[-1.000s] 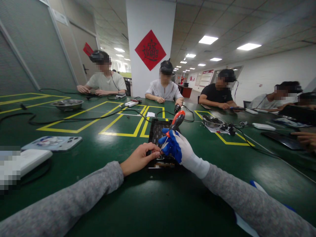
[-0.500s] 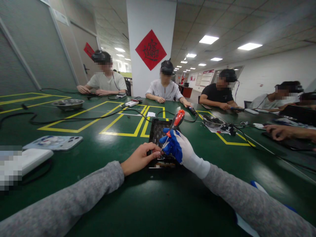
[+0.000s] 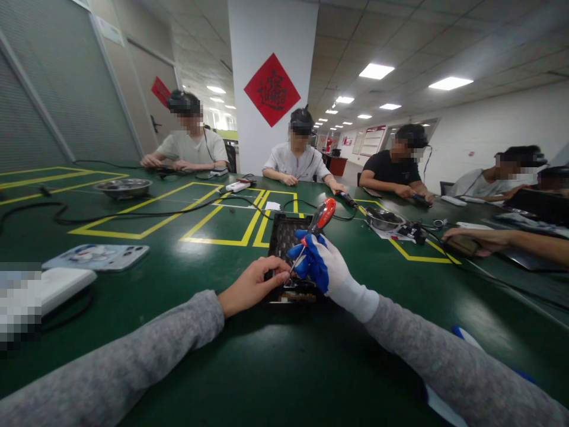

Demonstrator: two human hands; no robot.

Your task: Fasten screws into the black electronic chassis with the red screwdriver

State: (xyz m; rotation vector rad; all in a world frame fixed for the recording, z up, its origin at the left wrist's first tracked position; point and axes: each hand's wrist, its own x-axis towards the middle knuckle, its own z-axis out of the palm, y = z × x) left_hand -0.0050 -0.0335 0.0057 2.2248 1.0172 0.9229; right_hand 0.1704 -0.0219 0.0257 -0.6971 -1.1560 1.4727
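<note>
My right hand [image 3: 326,261], in a white glove with blue coating, is wrapped round a screwdriver [image 3: 323,217] with a red and grey handle. Its thin shaft slants down to the left. Under both hands lies an opened black electronic device [image 3: 284,232], its inner parts showing near the close end. My left hand [image 3: 258,281] is bare and rests over the device's left side. Its thumb and forefinger come together right by the screwdriver's tip. What they pinch, if anything, is too small to make out.
A phone [image 3: 95,257] and a white box-like device [image 3: 66,287] lie to the left. Metal bowls [image 3: 123,188] stand farther back. Cables [image 3: 178,210] cross the green table. Another glove [image 3: 444,409] lies under my right forearm. Several people sit around; a co-worker's hand [image 3: 464,240] is at right.
My hands, the screwdriver and the device stay almost in place. At the right, a co-worker's hand has moved left over the table. The person in black has shifted their hands slightly.
</note>
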